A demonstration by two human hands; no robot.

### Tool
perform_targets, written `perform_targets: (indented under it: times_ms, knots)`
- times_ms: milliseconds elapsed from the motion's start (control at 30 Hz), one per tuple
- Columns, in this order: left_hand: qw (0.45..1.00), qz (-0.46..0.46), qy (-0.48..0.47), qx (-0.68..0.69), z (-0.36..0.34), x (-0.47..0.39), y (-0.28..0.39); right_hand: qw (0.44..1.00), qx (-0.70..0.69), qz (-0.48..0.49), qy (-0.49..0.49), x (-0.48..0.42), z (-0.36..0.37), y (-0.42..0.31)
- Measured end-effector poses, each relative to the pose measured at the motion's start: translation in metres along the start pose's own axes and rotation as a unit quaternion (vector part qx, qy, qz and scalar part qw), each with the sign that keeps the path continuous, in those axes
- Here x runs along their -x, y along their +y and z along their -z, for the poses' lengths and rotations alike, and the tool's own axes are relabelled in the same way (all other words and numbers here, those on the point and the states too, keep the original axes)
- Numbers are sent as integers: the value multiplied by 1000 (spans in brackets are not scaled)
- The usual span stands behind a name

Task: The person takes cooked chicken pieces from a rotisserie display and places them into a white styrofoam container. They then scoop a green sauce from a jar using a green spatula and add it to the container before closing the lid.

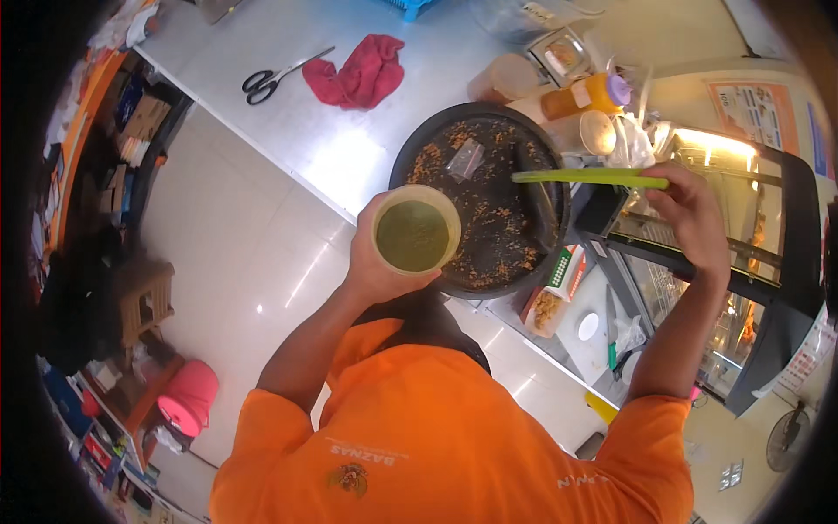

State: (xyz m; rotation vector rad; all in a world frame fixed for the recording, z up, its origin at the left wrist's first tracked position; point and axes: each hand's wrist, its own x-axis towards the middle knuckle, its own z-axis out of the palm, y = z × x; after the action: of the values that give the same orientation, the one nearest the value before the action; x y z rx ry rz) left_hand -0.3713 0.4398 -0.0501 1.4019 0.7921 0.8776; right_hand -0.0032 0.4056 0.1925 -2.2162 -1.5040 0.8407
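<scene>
My left hand (pixel 376 259) holds a round plastic tub (pixel 417 229) with dark green contents, above the near left rim of a large black round pan (pixel 484 196). My right hand (pixel 687 209) grips one end of a lime-green utensil (pixel 589 177), perhaps tongs; its other end reaches over the pan's right side. Brown crumbs (pixel 501 262) and a small clear plastic packet (pixel 465 159) lie in the pan. A dark elongated thing along the pan's right inner side cannot be named for certain.
Black-handled scissors (pixel 262 85) and a red cloth (pixel 363 75) lie on the metal counter (pixel 203 59). A sauce bottle (pixel 582 95) stands behind the pan. At right are a lit glass display case (pixel 707 242), a food box (pixel 546 308), and a green-handled knife (pixel 611 327) on a white board.
</scene>
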Motion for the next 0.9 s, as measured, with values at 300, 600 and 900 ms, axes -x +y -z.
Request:
perform_targets:
  times_ms: [300,600,900]
  knots:
    - [993,89,69,38,19,31,-17,996,-76,33,-15,-7,-69,37]
    - [991,-14,-77,-105,-10,-23,0,962,-192,28,191,116,-39,60]
    - [962,-67,-214,-158,-88,-67,19,935,-190,70,291,206,-40,54]
